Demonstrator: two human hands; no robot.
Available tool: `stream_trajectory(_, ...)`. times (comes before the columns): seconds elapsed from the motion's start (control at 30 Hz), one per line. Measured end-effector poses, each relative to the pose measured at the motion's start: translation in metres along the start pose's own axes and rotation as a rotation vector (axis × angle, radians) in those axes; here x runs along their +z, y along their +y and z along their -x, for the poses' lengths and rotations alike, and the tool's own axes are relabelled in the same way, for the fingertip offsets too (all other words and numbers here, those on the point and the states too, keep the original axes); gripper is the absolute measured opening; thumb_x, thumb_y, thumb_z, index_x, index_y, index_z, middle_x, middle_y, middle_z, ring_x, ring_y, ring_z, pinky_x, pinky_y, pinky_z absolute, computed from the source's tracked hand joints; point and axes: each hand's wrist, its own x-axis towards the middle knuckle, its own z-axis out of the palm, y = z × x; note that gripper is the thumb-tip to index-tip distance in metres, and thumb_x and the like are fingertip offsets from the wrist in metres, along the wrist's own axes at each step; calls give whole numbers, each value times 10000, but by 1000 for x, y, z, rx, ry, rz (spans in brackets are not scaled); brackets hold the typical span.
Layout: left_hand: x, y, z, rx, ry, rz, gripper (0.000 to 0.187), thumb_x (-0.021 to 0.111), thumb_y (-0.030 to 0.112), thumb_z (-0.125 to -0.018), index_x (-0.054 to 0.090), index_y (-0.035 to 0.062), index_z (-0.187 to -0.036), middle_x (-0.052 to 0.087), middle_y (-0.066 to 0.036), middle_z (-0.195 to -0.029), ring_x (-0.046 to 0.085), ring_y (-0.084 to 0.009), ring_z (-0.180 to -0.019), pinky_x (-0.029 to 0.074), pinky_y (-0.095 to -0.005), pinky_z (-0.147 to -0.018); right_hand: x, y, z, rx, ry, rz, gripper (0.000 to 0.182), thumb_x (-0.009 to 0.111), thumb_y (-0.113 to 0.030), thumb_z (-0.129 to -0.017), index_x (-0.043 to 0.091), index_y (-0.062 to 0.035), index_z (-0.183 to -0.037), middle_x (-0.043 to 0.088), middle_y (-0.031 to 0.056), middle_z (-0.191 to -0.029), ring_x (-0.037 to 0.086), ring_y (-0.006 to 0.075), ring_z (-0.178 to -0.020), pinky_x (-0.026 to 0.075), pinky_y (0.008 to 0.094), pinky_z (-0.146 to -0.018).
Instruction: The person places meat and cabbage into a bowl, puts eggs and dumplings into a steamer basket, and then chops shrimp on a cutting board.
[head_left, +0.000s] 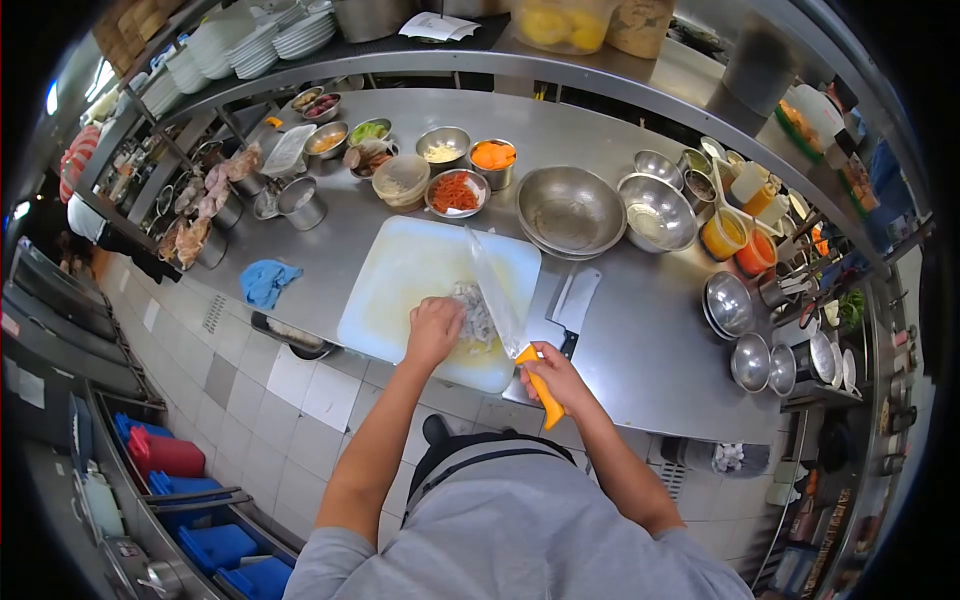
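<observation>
A white cutting board (385, 275) lies on the steel counter in front of me, with a small pile of chopped greyish food (472, 312) on it; its exact kind I cannot make out. My left hand (436, 326) rests on the board with fingers curled against the pile's left side. My right hand (556, 378) is wrapped round the yellow handle of a large knife (497, 295). Its broad blade points away from me, along the right side of the pile. A cleaver (574, 300) with a black handle lies flat just right of the board.
Behind the board stand bowls of shredded orange food (457, 190) and orange pieces (493, 156), plus a lidded tub (402, 181). Wide metal bowls (570, 210) sit back right. A blue cloth (268, 283) lies left. A steel shelf (400, 65) runs overhead.
</observation>
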Motion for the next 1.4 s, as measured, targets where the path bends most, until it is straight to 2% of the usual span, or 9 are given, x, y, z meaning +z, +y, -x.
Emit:
stream_trajectory(0.13, -5, 3, 3, -23, 27, -5, 276, 681, 121, -930, 750, 110, -1197, 698, -65, -1306, 582, -351, -1253, 415, -513, -1045, 5, 0, -15, -52, 30, -15, 391, 605, -97, -1028, 491, -39, -1398, 669, 74, -909, 621, 146, -622, 508, 291, -577)
stream_trajectory(0.33, -4, 40, 19, 263, -61, -46, 573, 681, 55, -863, 634, 123, -1430, 605, -87, -1503, 511, -369, -1418, 386, -524, -1152, 26, -2, -43, -108, 20, 97, 454, 600, -46, -987, 464, -40, -1420, 662, 97, -953, 630, 157, -639, 517, 299, -593)
stream_trajectory(0.57, 2, 20, 24, 306, -63, -177, 565, 689, 92, -883, 612, 122, -1442, 556, -57, -1557, 465, -367, -1460, 372, -559, -1171, 20, -14, -54, -172, 98, 127, 430, 585, -28, -992, 475, -47, -1408, 657, 96, -949, 634, 155, -660, 530, 301, -605)
stream_trajectory(0.83, 16, 34, 33, 211, -176, -169, 860, 866, 518, -793, 555, 142, -1501, 367, -157, -1677, 284, -451, -1567, 246, -682, -1225, -22, 0, -16, -77, 144, 112, 389, 637, -158, -1060, 511, -58, -1414, 690, 58, -938, 614, 117, -657, 510, 277, -618)
stream_trajectory(0.97, 33, 20, 13, 114, -119, -230, 895, 876, 556, -765, 561, 147, -1496, 326, -170, -1695, 260, -493, -1563, 238, -723, -1207, -29, 29, -3, -61, 187, 148, 336, 617, -167, -1082, 530, -53, -1385, 679, 48, -914, 618, 114, -651, 509, 273, -605)
stream_trajectory(1.03, 38, 3, -1, 27, -65, -220, 888, 865, 559, -771, 572, 145, -1500, 373, -181, -1667, 286, -498, -1545, 235, -696, -1230, -30, 41, 8, -37, 193, 174, 456, 662, -230, -1044, 513, -47, -1434, 717, 86, -972, 663, 171, -685, 547, 311, -661)
stream_trajectory(1.1, 43, -10, -13, 23, -35, -149, 890, 878, 538, -765, 576, 124, -1492, 390, -201, -1650, 316, -504, -1527, 258, -670, -1231, -25, 47, 22, -4, 306, 633, 514, 681, -286, -1018, 515, -69, -1454, 740, 156, -1054, 737, 310, -825, 587, 380, -781)
stream_trajectory(1.13, 46, -14, -16, 12, -4, -79, 892, 891, 517, -758, 580, 102, -1484, 407, -222, -1633, 346, -510, -1508, 281, -644, -1233, -20, 53, 29, -131, 324, 692, 567, 686, -305, -992, 508, -93, -1487, 730, 220, -1172, 726, 423, -1036, 574, 450, -929)
stream_trajectory(1.4, 41, -17, -24, 114, -84, 200, 1031, 957, 390, -702, 474, 32, -1539, 408, -282, -1612, 380, -496, -1493, 360, -537, -1225, 59, 41, 9, -179, 299, 876, 585, 654, -226, -985, 477, -92, -1527, 710, 282, -1193, 707, 440, -1083, 554, 477, -974)
